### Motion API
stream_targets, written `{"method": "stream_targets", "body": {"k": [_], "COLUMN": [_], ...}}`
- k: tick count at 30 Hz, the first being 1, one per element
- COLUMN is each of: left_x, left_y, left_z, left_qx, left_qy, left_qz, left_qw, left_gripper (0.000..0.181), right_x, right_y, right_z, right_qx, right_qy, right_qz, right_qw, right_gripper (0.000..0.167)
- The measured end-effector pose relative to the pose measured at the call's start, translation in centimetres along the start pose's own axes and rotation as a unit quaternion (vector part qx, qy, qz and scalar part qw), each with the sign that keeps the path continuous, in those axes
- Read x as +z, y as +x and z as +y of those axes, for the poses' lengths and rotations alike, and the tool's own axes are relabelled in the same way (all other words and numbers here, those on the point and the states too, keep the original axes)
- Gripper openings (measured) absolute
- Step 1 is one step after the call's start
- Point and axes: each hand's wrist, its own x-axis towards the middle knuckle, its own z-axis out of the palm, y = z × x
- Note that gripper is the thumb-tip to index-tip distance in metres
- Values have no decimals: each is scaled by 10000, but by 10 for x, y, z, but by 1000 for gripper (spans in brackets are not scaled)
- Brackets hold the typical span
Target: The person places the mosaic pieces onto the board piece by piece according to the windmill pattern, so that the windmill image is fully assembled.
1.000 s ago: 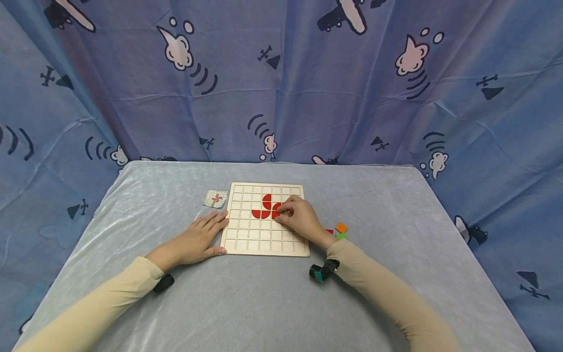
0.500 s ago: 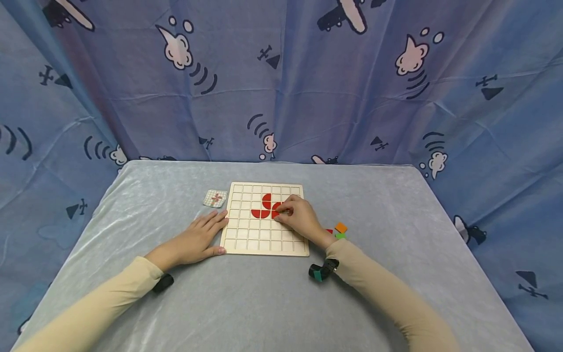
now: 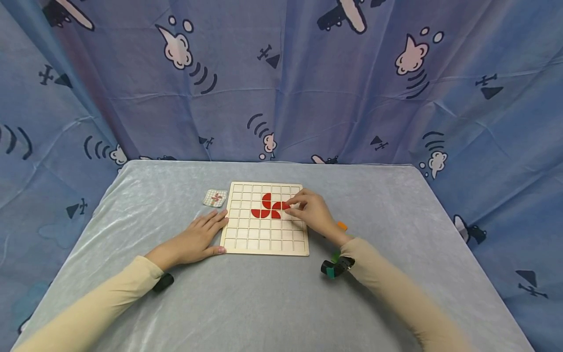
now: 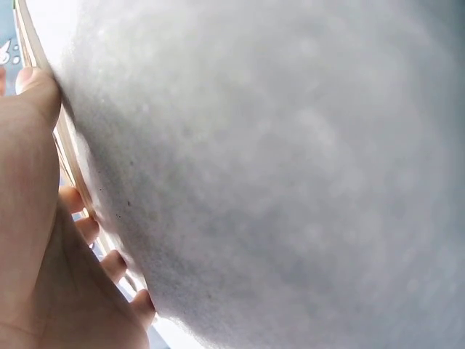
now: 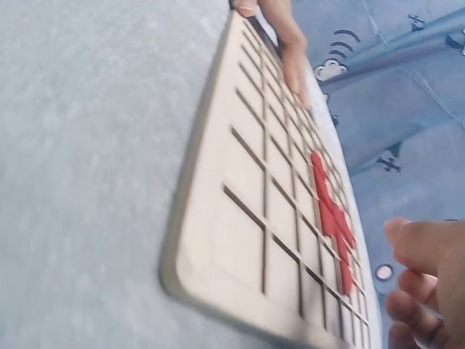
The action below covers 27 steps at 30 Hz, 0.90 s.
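Note:
A square wooden grid board [image 3: 250, 244] lies on the cloth-covered table, its cells outlined by grooves. Near its middle, several red curved-edge tiles [image 3: 266, 201] form a pinwheel shape. My left hand [image 3: 193, 242] rests flat along the board's left edge, fingers straight, with fingertips touching the rim. My right hand [image 3: 313, 212] hovers over the board's right part, thumb and index apart beside the rightmost red tile [image 3: 285, 205]. In the right wrist view no tile shows between the right fingers [image 5: 418, 247], and the red tiles [image 5: 330, 214] lie on the board.
A small card [image 3: 215, 198] with a gridded red pattern lies left of the board. An orange tile [image 3: 342, 226] shows behind the right wrist, which hides other loose tiles. A patterned blue curtain [image 3: 281, 88] hangs behind the table.
My right hand has drawn to the right and slightly back from the red tiles, uncovering the right side of the pinwheel. The forearm now covers loose tiles. The left hand stays put.

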Motion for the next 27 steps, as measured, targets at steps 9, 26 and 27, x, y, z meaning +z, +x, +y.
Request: {"method": "stream_targets", "body": {"k": [9,26,27], "left_x": [-1,2,2], "left_y": [0,1,1], "left_z": [0,-2,-2], "left_qx": [50,53,47], "left_qy": [75,59,59], "left_qz": [58,83,76], "left_qw": [9999,9999,9999], "left_gripper": [81,81,81], "right_x": [-34,-65,-65], "right_y": [-22,-77,-78], "right_z": [17,71,72], "right_qx": [300,44,37], "right_qy": [32,-226,-209], "right_qz": [-91,-310,-345], "right_qw": [9995,9993,9992], "right_gripper": [25,31,32]}}
